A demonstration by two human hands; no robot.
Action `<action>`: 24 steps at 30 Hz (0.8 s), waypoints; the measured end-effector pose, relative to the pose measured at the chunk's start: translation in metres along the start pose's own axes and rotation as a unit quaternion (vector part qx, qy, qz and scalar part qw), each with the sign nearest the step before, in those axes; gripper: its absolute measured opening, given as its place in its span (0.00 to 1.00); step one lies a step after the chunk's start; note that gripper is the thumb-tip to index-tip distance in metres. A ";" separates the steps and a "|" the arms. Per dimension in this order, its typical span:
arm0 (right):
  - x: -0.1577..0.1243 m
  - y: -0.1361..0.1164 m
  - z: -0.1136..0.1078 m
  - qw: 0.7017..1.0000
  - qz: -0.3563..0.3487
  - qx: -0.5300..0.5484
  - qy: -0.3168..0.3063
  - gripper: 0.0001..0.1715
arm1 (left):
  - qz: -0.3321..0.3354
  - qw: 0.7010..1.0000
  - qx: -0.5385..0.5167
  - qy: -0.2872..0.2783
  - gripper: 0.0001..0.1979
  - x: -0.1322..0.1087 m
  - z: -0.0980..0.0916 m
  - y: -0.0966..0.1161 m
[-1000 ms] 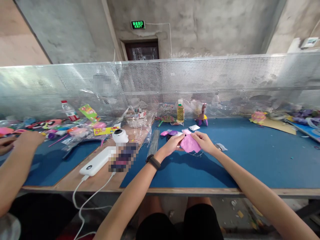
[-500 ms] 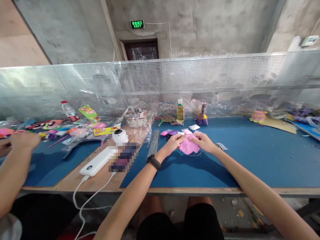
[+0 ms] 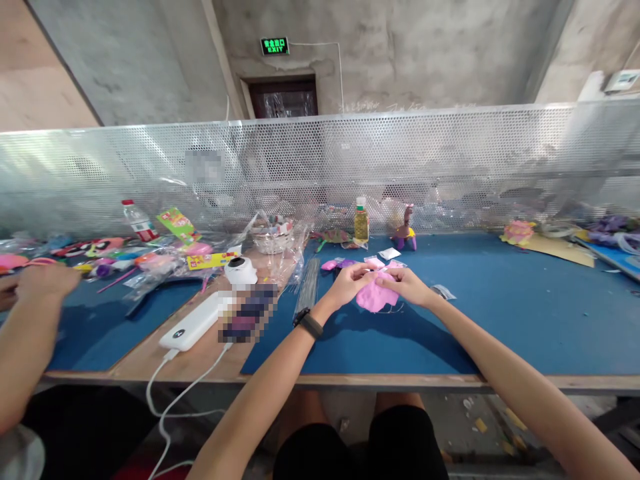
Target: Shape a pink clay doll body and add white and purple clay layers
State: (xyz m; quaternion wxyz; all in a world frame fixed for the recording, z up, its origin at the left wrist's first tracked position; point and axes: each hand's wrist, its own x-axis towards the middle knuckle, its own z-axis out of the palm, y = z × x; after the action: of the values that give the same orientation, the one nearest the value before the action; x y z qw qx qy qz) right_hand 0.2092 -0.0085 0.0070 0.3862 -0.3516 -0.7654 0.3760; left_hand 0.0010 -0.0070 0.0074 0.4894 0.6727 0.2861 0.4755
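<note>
A soft pink piece [image 3: 374,296] is held between both my hands over the blue mat [image 3: 500,313]. My left hand [image 3: 347,281], with a black band on its wrist, pinches the piece's upper left edge. My right hand [image 3: 406,283] grips its right side with curled fingers. A thin wire loop lies just under the pink piece. Small pink and purple bits [image 3: 335,265] and small clear packets [image 3: 387,253] lie on the mat just beyond my hands.
A bundle of thin wires [image 3: 308,283], a white power bank [image 3: 193,323] with cable, a white tape roll [image 3: 240,271], a yellow bottle [image 3: 361,223] and a small purple figure [image 3: 406,230] stand around. Another person's arm [image 3: 30,313] works at the left. A perforated metal screen [image 3: 450,167] backs the table.
The pink piece has been folded smaller and lowered a little between my hands; my fingers have closed in over its top. The other person's hand at the left shifted slightly.
</note>
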 end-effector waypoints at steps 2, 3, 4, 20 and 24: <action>0.000 -0.001 0.001 1.000 0.000 -0.003 -0.001 0.29 | 0.008 1.000 0.019 -0.001 0.20 0.001 0.000 -0.001; 0.000 -0.001 0.002 1.000 0.001 -0.001 0.002 0.29 | 0.011 0.999 0.031 0.005 0.19 0.001 0.000 -0.002; 0.000 -0.002 0.003 1.000 0.002 0.003 0.005 0.29 | 0.014 0.999 0.041 0.015 0.19 0.001 0.000 -0.003; -0.002 -0.004 0.003 0.998 0.038 0.044 0.032 0.32 | 0.045 0.990 0.120 0.059 0.16 0.003 -0.003 -0.013; -0.001 -0.003 0.001 0.998 0.043 0.041 0.030 0.29 | 0.046 0.993 0.089 0.062 0.16 0.002 0.000 -0.010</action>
State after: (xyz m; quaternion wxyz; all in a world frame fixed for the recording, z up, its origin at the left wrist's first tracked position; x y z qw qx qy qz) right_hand 0.2078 -0.0111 0.0084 0.4067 -0.3795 -0.7215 0.4123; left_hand 0.0023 -0.0015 -0.0016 0.3870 0.6949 0.3259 0.5110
